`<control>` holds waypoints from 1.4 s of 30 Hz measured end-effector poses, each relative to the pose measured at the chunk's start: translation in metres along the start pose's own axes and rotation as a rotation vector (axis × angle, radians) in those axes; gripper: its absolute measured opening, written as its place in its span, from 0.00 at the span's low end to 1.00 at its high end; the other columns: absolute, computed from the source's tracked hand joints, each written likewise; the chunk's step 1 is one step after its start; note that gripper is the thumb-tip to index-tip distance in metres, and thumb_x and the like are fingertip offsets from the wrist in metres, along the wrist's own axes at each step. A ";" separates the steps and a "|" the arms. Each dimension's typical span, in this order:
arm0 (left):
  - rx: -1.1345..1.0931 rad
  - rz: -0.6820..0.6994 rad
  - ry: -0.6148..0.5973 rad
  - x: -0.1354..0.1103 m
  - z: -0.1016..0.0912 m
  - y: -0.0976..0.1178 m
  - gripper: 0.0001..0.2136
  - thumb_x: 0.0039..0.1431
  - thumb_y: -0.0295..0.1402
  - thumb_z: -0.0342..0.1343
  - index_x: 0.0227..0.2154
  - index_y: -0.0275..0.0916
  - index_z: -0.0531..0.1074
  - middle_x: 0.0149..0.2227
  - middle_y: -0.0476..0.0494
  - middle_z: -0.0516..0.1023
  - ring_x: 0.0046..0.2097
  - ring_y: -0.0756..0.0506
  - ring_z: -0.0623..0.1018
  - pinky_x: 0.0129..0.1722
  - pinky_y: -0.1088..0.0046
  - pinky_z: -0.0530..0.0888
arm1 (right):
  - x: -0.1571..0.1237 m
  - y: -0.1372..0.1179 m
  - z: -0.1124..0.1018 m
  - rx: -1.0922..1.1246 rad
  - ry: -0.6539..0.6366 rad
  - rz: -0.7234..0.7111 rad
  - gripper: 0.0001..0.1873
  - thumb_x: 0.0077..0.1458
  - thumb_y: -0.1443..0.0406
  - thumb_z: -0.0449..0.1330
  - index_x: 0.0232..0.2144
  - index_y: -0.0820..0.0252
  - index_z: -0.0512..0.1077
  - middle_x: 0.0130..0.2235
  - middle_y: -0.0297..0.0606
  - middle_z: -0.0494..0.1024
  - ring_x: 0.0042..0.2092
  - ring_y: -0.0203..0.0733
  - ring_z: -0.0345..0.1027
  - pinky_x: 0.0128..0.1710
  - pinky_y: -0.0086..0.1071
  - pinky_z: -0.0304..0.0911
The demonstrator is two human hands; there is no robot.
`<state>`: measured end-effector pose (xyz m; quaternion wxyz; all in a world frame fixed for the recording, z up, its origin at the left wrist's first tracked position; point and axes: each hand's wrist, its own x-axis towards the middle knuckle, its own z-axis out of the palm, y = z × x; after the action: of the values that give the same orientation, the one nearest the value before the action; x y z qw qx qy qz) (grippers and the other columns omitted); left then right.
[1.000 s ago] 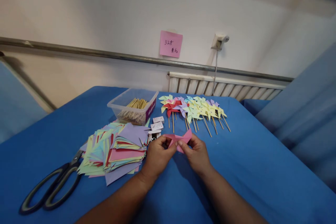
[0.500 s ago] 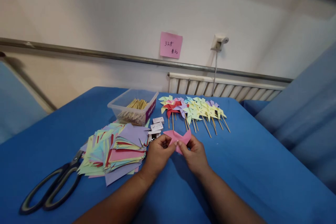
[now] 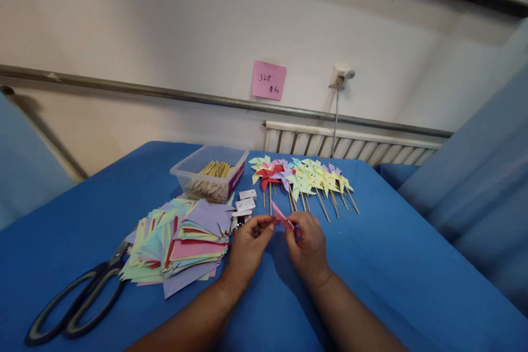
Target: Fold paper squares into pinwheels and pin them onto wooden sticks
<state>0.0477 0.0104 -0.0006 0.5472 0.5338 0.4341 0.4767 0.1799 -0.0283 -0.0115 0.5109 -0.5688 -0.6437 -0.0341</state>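
Both hands meet over the middle of the blue table [image 3: 391, 264]. My left hand [image 3: 247, 247] and my right hand [image 3: 307, 245] pinch a small pink paper piece [image 3: 280, 215] between their fingertips; it stands nearly edge-on, folded upward. A pile of cut coloured paper squares [image 3: 181, 239] lies just left of my left hand. Behind the hands lies a row of finished paper pinwheels on wooden sticks [image 3: 303, 179].
A clear plastic box of wooden sticks [image 3: 210, 173] stands at the back, with small white boxes [image 3: 246, 201] beside it. Large black-handled scissors [image 3: 74, 302] lie at the front left. A radiator [image 3: 350, 143] and a pink note [image 3: 268, 80] are on the wall.
The pink paper, held flat and wide before, is now folded up and looks narrow between the fingertips. The camera has tilted slightly down.
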 end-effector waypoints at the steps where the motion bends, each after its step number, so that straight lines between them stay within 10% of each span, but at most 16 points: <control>1: -0.058 -0.038 -0.058 -0.001 0.000 0.002 0.11 0.45 0.36 0.61 0.32 0.37 0.76 0.33 0.44 0.79 0.36 0.45 0.76 0.39 0.70 0.70 | 0.001 0.000 -0.001 -0.054 -0.016 -0.063 0.07 0.53 0.71 0.52 0.34 0.59 0.68 0.34 0.37 0.73 0.37 0.40 0.65 0.40 0.35 0.58; 14: -0.588 -0.165 -0.130 0.001 -0.007 0.008 0.04 0.49 0.33 0.60 0.25 0.37 0.75 0.28 0.50 0.75 0.35 0.49 0.73 0.35 0.73 0.69 | 0.001 -0.014 0.001 -0.314 -0.187 -0.270 0.19 0.55 0.70 0.52 0.51 0.62 0.65 0.47 0.46 0.70 0.48 0.47 0.62 0.46 0.42 0.56; 36: -0.320 -0.287 -0.053 0.008 -0.013 -0.014 0.14 0.42 0.41 0.63 0.25 0.34 0.74 0.24 0.47 0.75 0.26 0.50 0.71 0.28 0.74 0.68 | -0.008 -0.016 -0.003 -0.122 -0.155 -0.293 0.17 0.56 0.71 0.52 0.48 0.57 0.67 0.46 0.45 0.72 0.46 0.46 0.66 0.43 0.42 0.63; 42: -0.158 -0.091 -0.047 0.014 -0.009 -0.027 0.12 0.43 0.41 0.60 0.21 0.36 0.72 0.17 0.49 0.70 0.20 0.50 0.67 0.21 0.74 0.64 | 0.032 -0.037 0.012 0.032 -0.102 -0.271 0.12 0.56 0.71 0.52 0.42 0.58 0.69 0.41 0.42 0.74 0.44 0.42 0.68 0.42 0.36 0.64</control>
<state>0.0432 0.0268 -0.0271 0.6188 0.4798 0.4059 0.4713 0.1494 -0.0114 0.0247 0.4773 -0.4694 -0.7401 -0.0637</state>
